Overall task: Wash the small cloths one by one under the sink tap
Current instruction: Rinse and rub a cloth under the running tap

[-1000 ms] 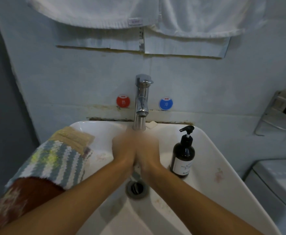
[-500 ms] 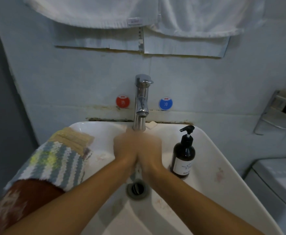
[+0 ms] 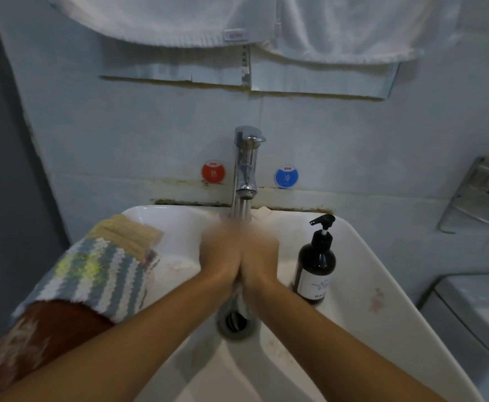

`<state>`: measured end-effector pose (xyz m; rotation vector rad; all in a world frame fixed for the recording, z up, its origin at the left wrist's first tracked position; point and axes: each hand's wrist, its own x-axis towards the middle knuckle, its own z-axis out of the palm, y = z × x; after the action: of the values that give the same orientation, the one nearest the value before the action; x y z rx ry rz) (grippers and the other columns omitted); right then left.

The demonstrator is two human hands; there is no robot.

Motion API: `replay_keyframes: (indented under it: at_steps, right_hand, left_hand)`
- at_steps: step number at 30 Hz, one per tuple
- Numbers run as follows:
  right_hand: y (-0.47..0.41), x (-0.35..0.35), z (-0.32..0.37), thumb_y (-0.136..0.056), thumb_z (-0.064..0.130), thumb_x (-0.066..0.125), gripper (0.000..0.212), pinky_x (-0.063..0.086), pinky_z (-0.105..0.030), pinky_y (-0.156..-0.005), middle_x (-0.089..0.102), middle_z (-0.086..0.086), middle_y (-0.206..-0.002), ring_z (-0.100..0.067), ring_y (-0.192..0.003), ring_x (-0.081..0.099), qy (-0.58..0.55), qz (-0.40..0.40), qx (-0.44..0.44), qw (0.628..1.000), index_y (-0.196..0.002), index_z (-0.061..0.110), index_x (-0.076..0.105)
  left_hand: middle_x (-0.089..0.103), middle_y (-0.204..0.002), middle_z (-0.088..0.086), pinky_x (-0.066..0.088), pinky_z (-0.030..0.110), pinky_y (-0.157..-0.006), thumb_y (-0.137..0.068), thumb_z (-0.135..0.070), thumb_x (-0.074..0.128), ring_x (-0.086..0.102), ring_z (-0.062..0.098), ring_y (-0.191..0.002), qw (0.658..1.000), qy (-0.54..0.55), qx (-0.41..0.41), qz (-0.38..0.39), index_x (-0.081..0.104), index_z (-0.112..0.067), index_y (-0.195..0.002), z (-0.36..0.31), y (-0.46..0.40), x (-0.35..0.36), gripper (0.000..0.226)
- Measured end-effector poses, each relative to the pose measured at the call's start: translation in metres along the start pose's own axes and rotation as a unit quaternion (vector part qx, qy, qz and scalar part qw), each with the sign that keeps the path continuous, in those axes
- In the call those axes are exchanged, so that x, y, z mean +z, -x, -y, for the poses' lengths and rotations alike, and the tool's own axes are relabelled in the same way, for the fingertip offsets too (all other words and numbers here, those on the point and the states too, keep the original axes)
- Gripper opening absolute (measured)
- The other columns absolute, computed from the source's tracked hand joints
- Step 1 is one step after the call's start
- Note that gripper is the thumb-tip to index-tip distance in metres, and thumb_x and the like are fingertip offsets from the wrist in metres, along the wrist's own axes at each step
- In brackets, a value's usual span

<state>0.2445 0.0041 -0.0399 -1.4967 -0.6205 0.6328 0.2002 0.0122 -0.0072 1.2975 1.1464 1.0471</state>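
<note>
My left hand [image 3: 221, 253] and right hand [image 3: 259, 255] were pressed together, heel to heel, directly under the stream from the chrome tap [image 3: 246, 161], and both were blurred, so how the fingers lay I could not tell. A grey, wet cloth [image 3: 239, 297] hung down out of the seam between my wrists (only its lower end showed), dangling just above the drain [image 3: 236, 324] in the white sink [image 3: 382, 271]. To the left of my hands, draped over the sink's rim, lay the other cloths: a tan ribbed cloth [image 3: 127, 232] farthest back, a striped knitted cloth [image 3: 92, 274] in blue, white and yellow overlapping it, and a reddish-brown cloth [image 3: 34, 338] nearest me, partly under my left forearm. Just right of my right hand stood a dark pump bottle [image 3: 315, 268] on the sink's ledge. Beyond my fingers, on the wall either side of the tap, were a red sticker [image 3: 213, 172] and a blue sticker [image 3: 286, 177], and white towels [image 3: 324, 27] hung above.
</note>
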Motion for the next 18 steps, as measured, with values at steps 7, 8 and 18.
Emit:
replay_keyframes:
  at_steps: [7,8,18]
  right_hand:
    - [0.002,-0.008,0.007,-0.1,0.021,0.05,0.026,0.056,-0.03,-0.055,0.064,-0.008,-0.072,-0.02,-0.064,0.062,-0.009,0.007,-0.012,1.0,-0.085,0.005,0.063]
    - [0.004,-0.008,0.007,-0.1,0.023,0.052,0.028,0.057,-0.035,-0.062,0.065,-0.007,-0.071,-0.02,-0.065,0.064,-0.021,0.006,-0.011,1.0,-0.082,0.006,0.065]
    - [0.005,0.001,0.0,-0.101,0.03,0.051,0.029,0.06,-0.026,-0.071,0.072,-0.003,-0.076,-0.009,-0.073,0.071,-0.014,0.007,-0.021,1.0,-0.088,0.014,0.072]
  left_hand:
    - [0.055,-0.068,0.003,0.044,0.029,-0.062,-0.102,-0.025,0.04,0.056,0.017,-0.068,0.999,-0.01,0.042,-0.007,0.055,-0.018,-0.072,0.005,0.01,0.001,0.034]
    - [0.057,-0.07,0.004,0.043,0.029,-0.062,-0.102,-0.023,0.04,0.056,0.018,-0.067,1.0,-0.005,0.028,-0.01,0.056,-0.016,-0.073,0.003,0.006,-0.001,0.034]
    - [0.057,-0.067,0.001,0.047,0.032,-0.062,-0.102,-0.023,0.042,0.06,0.02,-0.071,0.999,0.003,0.031,-0.024,0.057,-0.016,-0.072,0.004,-0.01,0.001,0.034]
